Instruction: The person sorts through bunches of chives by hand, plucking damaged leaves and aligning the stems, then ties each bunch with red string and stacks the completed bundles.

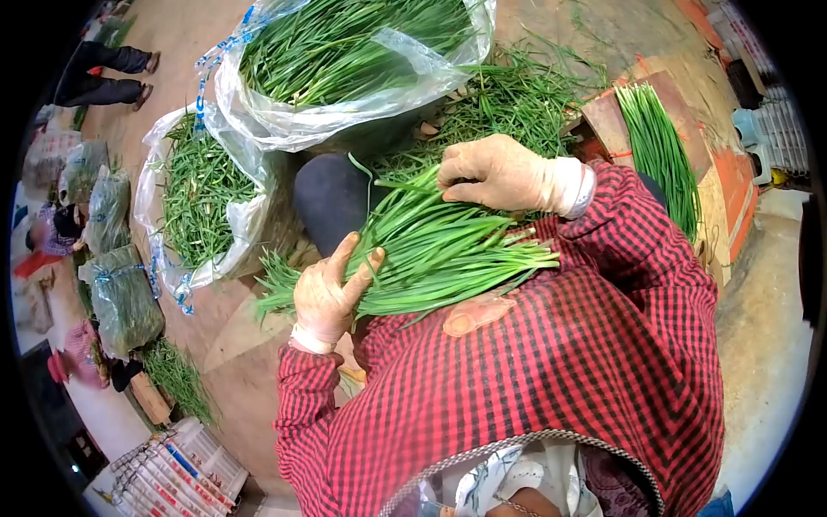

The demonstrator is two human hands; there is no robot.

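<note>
A loose bunch of long green leafy stalks [448, 258] lies across my lap, pale cut ends toward the right. My left hand [332, 289], in a thin whitish glove, rests at the leafy side of the bunch with thumb and forefinger spread apart. Over the upper right of the bunch, my right hand [495, 177], gloved too, has its fingers curled together on some stalks; exactly what they pinch is partly hidden. A neat bundle of stalks [659, 155] rests on a wooden board [599, 121] to the right.
A large plastic bag [336, 125] full of stalks stands ahead, a smaller bag [146, 207] of trimmings left of it. Loose trimmings [517, 108] cover the floor ahead. Packed bags [125, 302], stacked crates [172, 474] and other people, one in dark trousers [108, 73], are at the left.
</note>
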